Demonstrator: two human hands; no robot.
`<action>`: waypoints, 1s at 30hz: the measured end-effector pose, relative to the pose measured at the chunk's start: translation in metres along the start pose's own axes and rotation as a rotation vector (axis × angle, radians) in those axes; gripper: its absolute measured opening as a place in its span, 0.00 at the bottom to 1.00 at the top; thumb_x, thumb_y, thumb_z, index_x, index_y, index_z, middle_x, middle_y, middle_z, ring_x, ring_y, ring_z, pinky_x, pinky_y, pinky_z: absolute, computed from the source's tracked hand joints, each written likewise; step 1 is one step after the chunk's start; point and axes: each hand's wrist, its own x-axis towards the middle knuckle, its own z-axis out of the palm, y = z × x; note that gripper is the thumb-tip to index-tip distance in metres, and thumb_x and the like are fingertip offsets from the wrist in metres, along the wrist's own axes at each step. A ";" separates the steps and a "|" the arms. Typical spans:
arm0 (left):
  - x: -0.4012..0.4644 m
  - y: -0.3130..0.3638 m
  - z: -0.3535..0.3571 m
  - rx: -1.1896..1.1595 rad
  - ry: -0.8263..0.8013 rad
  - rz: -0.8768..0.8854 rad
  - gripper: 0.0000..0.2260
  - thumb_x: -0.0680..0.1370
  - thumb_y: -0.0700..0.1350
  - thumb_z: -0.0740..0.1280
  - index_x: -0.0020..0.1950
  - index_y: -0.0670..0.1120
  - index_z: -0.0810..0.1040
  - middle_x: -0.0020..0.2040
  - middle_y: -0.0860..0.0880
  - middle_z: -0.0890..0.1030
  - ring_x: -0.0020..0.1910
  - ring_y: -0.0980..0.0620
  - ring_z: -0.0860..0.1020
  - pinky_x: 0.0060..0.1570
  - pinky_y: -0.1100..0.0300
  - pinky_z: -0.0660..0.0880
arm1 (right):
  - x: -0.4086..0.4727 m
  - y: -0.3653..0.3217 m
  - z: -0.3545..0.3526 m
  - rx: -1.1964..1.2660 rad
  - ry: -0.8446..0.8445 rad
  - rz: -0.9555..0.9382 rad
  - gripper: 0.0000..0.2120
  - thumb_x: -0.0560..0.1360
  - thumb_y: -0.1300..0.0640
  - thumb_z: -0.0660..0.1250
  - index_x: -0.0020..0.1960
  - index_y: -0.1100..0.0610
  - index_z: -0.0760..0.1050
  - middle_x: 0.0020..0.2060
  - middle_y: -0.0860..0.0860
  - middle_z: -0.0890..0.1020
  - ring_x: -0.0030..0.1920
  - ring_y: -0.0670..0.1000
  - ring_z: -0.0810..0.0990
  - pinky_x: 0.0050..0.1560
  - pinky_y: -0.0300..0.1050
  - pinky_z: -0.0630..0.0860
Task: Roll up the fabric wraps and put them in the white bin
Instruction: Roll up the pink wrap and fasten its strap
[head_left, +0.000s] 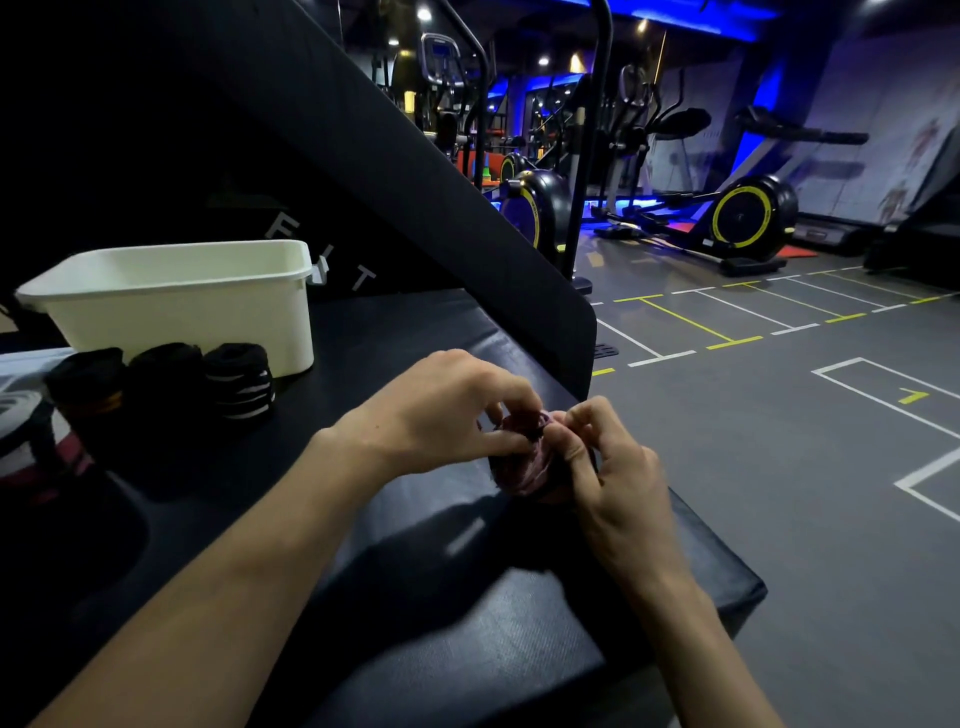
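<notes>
A dark maroon fabric wrap (522, 470), mostly rolled into a bundle, sits between both hands above the black padded bench (415, 597). My left hand (441, 410) pinches its upper left side with curled fingers. My right hand (597, 457) pinches the right side and covers part of the roll. The white bin (176, 306) stands on the bench at the far left; its inside is hidden. Three rolled black wraps stand in front of the bin: one with an orange stripe (88, 389), a plain black one (166, 379), and one with white stripes (239, 382).
A black slanted pad (415, 171) rises behind the bench. More fabric in grey, black and red (31, 431) lies at the left edge. The gym floor with painted lines (779, 415) drops off to the right, with exercise bikes (748, 213) beyond.
</notes>
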 end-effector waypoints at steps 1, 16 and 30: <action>0.000 0.002 0.001 0.061 0.008 0.016 0.10 0.75 0.54 0.71 0.54 0.54 0.84 0.46 0.56 0.86 0.43 0.57 0.83 0.43 0.54 0.80 | 0.000 0.000 0.000 -0.015 0.000 -0.004 0.05 0.81 0.44 0.64 0.50 0.44 0.71 0.42 0.42 0.85 0.43 0.50 0.84 0.42 0.56 0.78; 0.003 0.012 0.011 0.174 0.050 0.015 0.16 0.77 0.54 0.56 0.45 0.48 0.81 0.37 0.51 0.82 0.36 0.47 0.79 0.38 0.48 0.76 | 0.005 0.005 -0.003 -0.011 -0.053 -0.069 0.06 0.79 0.46 0.62 0.45 0.44 0.67 0.38 0.35 0.76 0.43 0.48 0.76 0.41 0.32 0.65; 0.002 0.013 0.011 -0.415 -0.021 -0.374 0.05 0.78 0.43 0.70 0.43 0.47 0.84 0.35 0.49 0.84 0.35 0.50 0.84 0.40 0.50 0.83 | 0.013 -0.002 0.000 0.078 -0.030 0.145 0.15 0.82 0.50 0.64 0.38 0.54 0.71 0.29 0.43 0.77 0.32 0.44 0.74 0.35 0.43 0.69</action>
